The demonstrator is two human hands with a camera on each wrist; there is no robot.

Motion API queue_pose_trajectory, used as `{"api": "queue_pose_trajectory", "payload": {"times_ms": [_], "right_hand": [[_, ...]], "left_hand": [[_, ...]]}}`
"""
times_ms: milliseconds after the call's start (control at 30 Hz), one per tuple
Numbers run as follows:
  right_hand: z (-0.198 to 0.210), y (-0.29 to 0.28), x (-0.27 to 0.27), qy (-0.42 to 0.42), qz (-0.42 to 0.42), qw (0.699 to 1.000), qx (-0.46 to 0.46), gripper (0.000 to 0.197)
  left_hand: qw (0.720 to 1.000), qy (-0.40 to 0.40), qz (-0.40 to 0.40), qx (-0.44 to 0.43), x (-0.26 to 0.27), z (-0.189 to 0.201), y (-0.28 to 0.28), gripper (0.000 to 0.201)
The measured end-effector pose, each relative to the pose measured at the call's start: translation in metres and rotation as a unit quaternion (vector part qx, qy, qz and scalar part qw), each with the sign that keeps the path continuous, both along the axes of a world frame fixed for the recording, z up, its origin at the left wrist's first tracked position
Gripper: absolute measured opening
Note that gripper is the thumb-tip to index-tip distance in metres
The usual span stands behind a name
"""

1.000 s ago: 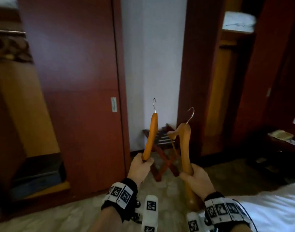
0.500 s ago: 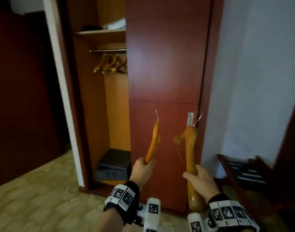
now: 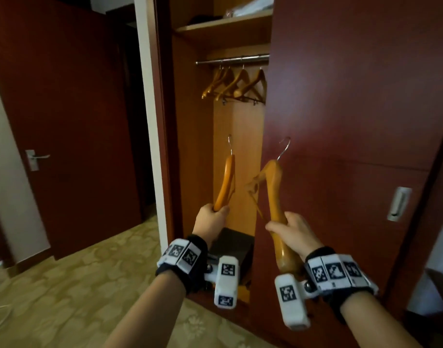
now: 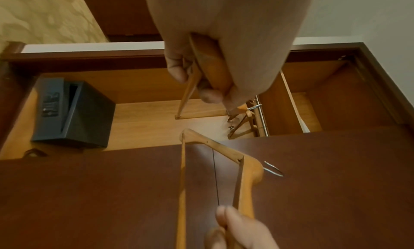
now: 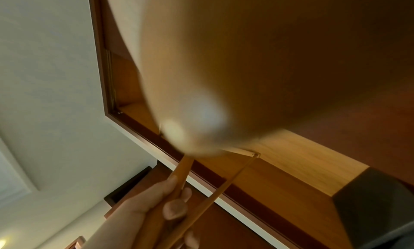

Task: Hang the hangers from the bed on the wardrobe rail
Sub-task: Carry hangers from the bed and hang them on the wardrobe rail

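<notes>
Left hanger [image 3: 226, 183]: wooden, held hook-up in front of the open wardrobe bay, well below the rail [image 3: 232, 59].
Right hanger [image 3: 274, 197]: same kind, hook tilted to the right, in front of the edge of the sliding door [image 3: 353, 101].
Left hand [image 3: 210, 223]: fingers curled round the lower end of one arm of its hanger; the left wrist view shows the crossbar caught in the grip too.
Right hand [image 3: 292, 233]: wrapped round the middle of one arm of its hanger, whose end sticks out below the wrist.
Handling: probably light and stiff, the varnished wood a little slippery; the thin crossbar looks like the weak part. Holding nearer the neck would likely steer the wire hook better than these end grips.
Rail: metal, under the shelf [image 3: 223, 25], already carrying several hung hangers [image 3: 236, 85] towards its right end; the left stretch is bare.
Wardrobe floor: a dark safe [image 3: 231, 247] sits at the bottom of the bay.
Room: patterned carpet [image 3: 64, 285], a closed door [image 3: 64, 121] to the left.
</notes>
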State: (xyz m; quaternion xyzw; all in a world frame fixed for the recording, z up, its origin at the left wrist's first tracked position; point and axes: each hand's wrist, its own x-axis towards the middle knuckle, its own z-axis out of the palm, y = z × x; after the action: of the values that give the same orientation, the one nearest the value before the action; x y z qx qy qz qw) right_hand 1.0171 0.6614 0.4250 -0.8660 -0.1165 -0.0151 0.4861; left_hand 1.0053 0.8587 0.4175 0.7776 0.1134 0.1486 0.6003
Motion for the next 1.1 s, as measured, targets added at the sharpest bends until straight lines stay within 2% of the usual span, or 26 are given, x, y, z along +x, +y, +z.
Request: {"api": "queue_pose_trajectory", "payload": {"times_ms": [200, 333, 500, 700, 933, 1100], "right_hand": [[0.017, 0.075, 0.103, 0.004, 0.005, 1.0, 0.018, 0.018], [0.032, 0.107, 0.167, 0.007, 0.015, 1.0, 0.012, 0.018], [0.046, 0.139, 0.251, -0.035, 0.029, 0.999, 0.006, 0.02], [0.081, 0.186, 0.342, -0.047, 0.068, 0.997, 0.002, 0.02], [0.099, 0.22, 0.397, -0.04, 0.073, 0.997, 0.005, 0.02], [0.104, 0.24, 0.436, -0.033, 0.017, 0.999, -0.014, 0.023]], "left_hand": [[1.0, -0.004, -0.004, 0.008, 0.098, 0.023, 0.072, 0.02], [1.0, -0.015, 0.009, 0.016, 0.162, 0.034, 0.1, 0.016], [0.998, -0.031, 0.029, 0.042, 0.233, 0.043, 0.125, 0.021], [0.996, -0.049, 0.054, 0.049, 0.319, 0.071, 0.171, 0.02], [0.995, -0.056, 0.061, 0.048, 0.374, 0.086, 0.216, 0.022], [0.998, -0.047, 0.046, 0.025, 0.426, 0.09, 0.259, 0.03]]}}
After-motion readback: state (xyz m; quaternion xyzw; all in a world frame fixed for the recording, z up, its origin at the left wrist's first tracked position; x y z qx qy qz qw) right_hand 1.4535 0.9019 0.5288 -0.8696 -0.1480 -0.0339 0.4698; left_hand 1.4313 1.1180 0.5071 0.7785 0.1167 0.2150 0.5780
